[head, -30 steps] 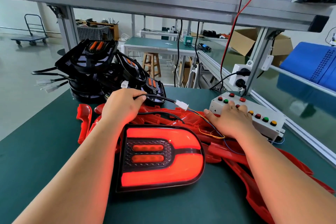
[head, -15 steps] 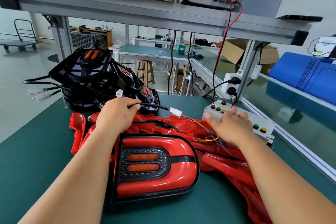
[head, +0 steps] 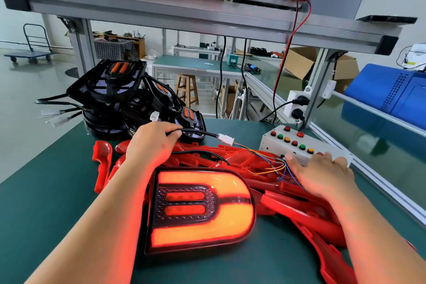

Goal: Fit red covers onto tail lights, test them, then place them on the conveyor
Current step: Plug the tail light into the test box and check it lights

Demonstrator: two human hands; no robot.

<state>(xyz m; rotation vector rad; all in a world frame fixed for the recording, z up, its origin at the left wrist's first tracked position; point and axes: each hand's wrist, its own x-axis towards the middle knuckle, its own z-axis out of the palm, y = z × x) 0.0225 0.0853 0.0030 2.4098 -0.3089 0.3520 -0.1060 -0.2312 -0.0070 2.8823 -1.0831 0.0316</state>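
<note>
Green bench mat (head: 46, 214): tail light (head: 200, 210), cover on, lies lit at centre between the forearms. Its black cable (head: 198, 132) is gripped in the left hand (head: 152, 143); right hand (head: 322, 175), fingers straight, presses the button box (head: 304, 145). Probably stiff, light, glossy: lift by black rim (head: 196, 249).

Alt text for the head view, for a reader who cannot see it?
A red-covered tail light glows on the green workbench; the left hand grips a black cable and the right hand lies flat on a white button box. Loose red covers lie beside it, with black uncovered tail lights stacked behind.
</note>
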